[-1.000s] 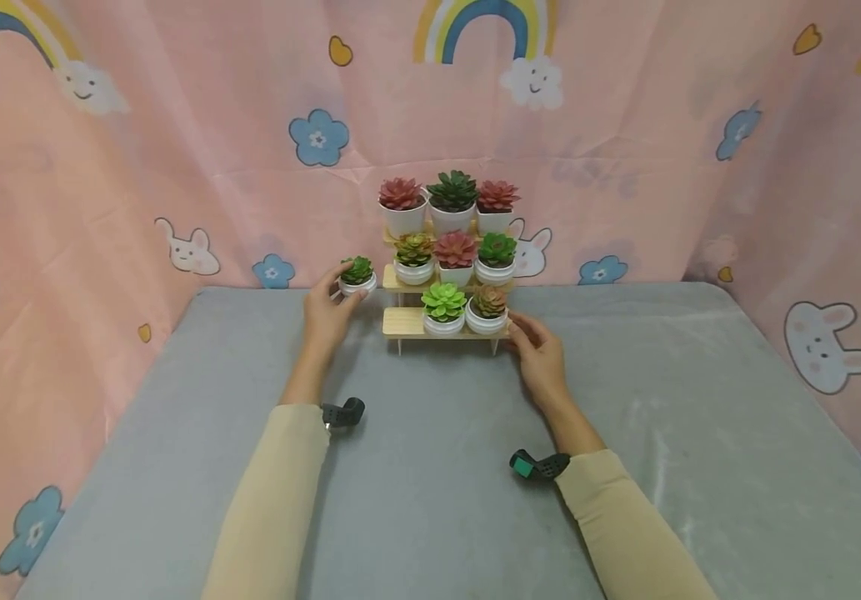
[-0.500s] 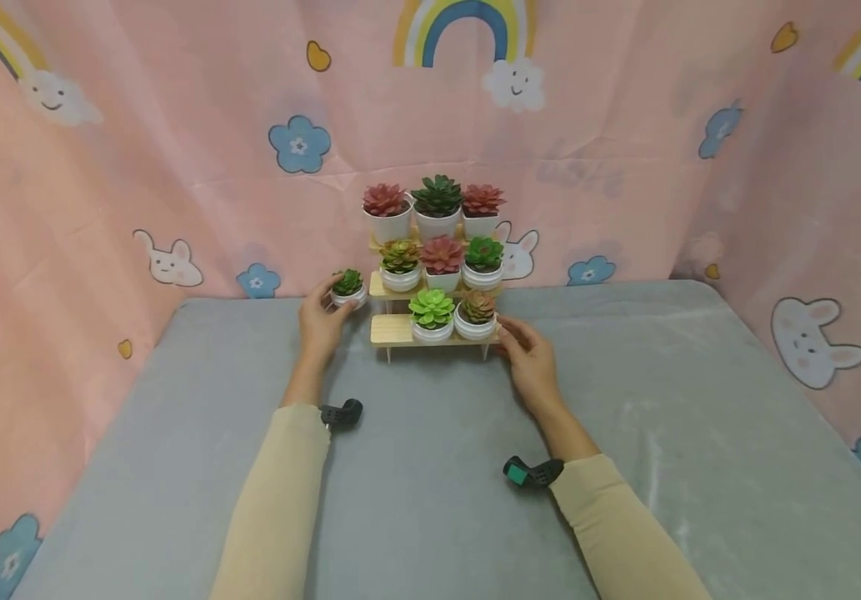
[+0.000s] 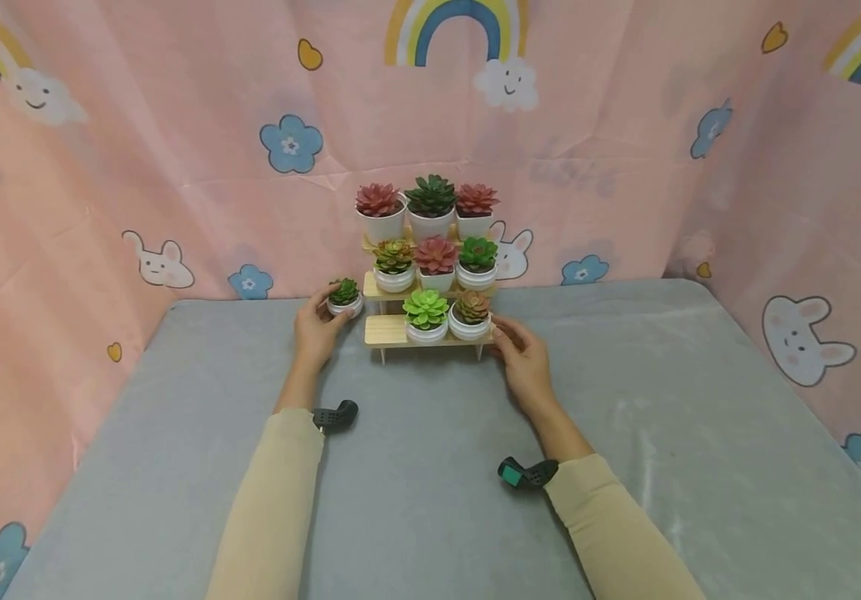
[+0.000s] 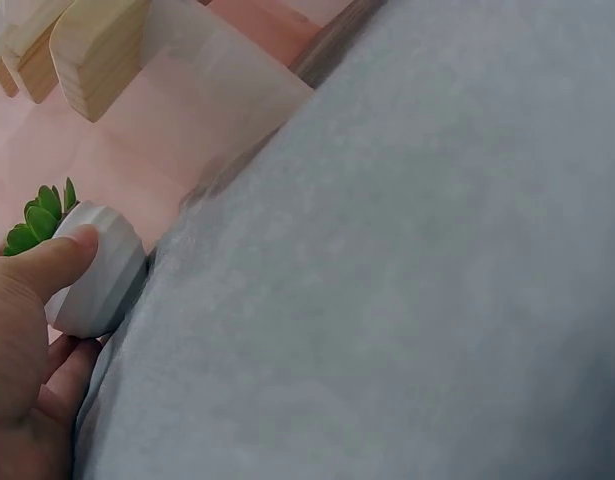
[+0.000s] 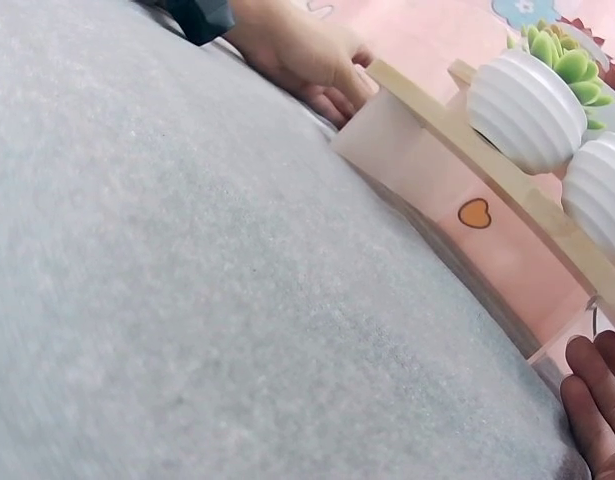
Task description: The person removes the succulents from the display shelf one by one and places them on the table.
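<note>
A small dark-green succulent in a white ribbed pot (image 3: pixel 344 300) is held by my left hand (image 3: pixel 316 327), left of the tiered wooden plant stand (image 3: pixel 385 331). In the left wrist view, the thumb presses the side of the pot (image 4: pixel 112 270) and fingers reach beneath it. My right hand (image 3: pixel 526 362) grips the right end of the stand's lowest shelf, thumb in front. Only some of its fingers (image 5: pixel 592 395) show in the right wrist view, by the clear leg. On that shelf stand a bright-green succulent (image 3: pixel 426 310) and a brownish one (image 3: pixel 472 308), with bare wood at its left end.
Three potted succulents, including a pink one (image 3: pixel 436 254), fill the middle shelf. The top shelf bears a dark-green succulent (image 3: pixel 431 198) between two red ones. Grey cloth covers the table (image 3: pixel 415 467). A pink printed curtain (image 3: pixel 588 167) hangs close behind the stand.
The head view has shifted, so the scene slides slightly left and down. Relative to the stand, my left hand has lowered the small succulent a little. My right hand stays at the shelf end.
</note>
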{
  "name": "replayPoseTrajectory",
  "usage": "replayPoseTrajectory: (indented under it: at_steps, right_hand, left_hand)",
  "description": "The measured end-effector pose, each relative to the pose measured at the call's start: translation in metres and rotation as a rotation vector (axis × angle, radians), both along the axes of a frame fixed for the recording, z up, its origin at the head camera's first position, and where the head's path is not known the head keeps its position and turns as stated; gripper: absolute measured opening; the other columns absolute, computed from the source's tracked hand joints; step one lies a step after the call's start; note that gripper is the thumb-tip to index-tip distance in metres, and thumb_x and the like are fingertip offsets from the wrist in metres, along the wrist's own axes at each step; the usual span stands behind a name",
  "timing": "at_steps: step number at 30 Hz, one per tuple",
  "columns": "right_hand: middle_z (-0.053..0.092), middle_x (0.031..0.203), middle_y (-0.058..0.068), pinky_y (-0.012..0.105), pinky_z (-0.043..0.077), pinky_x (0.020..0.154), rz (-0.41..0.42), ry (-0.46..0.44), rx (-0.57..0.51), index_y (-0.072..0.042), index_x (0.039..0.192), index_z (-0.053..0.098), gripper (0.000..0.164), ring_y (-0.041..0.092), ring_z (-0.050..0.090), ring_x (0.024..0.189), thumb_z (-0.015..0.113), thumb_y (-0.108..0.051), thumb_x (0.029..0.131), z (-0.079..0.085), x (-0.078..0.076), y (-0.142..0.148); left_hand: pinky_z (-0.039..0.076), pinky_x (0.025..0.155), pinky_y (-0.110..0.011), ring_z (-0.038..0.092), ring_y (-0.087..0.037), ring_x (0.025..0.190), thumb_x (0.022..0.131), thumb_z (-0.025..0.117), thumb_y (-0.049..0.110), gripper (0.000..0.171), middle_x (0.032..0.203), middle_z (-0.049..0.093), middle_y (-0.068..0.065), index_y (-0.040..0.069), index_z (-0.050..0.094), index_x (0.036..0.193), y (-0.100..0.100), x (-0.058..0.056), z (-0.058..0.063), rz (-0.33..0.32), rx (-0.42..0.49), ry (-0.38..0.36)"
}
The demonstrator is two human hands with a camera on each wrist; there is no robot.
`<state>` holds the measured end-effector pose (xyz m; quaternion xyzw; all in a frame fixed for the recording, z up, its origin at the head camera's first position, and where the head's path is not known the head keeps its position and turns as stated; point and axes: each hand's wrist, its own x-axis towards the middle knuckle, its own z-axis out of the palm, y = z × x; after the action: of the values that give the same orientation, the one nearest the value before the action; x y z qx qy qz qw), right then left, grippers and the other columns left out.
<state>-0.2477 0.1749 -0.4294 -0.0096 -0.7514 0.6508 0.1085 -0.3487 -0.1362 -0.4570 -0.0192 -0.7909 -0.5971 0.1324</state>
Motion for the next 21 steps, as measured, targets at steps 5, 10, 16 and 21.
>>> replayPoseTrajectory:
  at_steps: [5,10,16,21]
  right_hand:
    - [0.063,0.135,0.026,0.035,0.060,0.094,-0.001,0.002,0.003,0.007,0.133,0.060,0.034,-0.003,0.065,0.089,0.054,-0.010,0.104,0.001,0.001,0.000]
    - [0.063,0.134,0.026,0.032,0.060,0.091,0.007,0.010,-0.002,0.007,0.132,0.061,0.033,-0.004,0.066,0.087,0.055,-0.009,0.104,0.000,0.001,-0.001]
    - [0.064,0.134,0.026,0.030,0.061,0.090,0.011,0.015,-0.006,0.007,0.133,0.060,0.034,-0.004,0.066,0.087,0.054,-0.009,0.104,-0.002,0.000,0.000]
    - [0.063,0.134,0.026,0.036,0.060,0.093,0.011,0.009,0.003,0.007,0.134,0.060,0.034,-0.003,0.066,0.087,0.054,-0.010,0.104,0.001,0.003,0.000]
  left_hand:
    - [0.052,0.108,-0.045,0.056,-0.036,0.135,0.090,0.072,-0.002,0.052,0.151,0.051,-0.021,0.006,0.059,0.140,0.000,-0.001,0.001,-0.004,0.011,-0.011]
    - [0.051,0.108,-0.046,0.056,-0.039,0.135,0.091,0.072,-0.001,0.052,0.151,0.051,-0.022,0.006,0.057,0.141,-0.001,0.002,0.006,0.000,-0.021,-0.021]
    - [0.043,0.117,-0.048,0.041,-0.039,0.147,0.092,0.074,0.012,0.053,0.157,0.045,-0.016,0.010,0.056,0.142,-0.003,0.010,0.021,0.026,-0.082,-0.020]
    - [0.042,0.117,-0.052,0.043,-0.035,0.145,0.092,0.073,0.012,0.053,0.153,0.050,-0.014,0.009,0.056,0.143,0.000,0.021,0.041,0.050,-0.103,0.046]
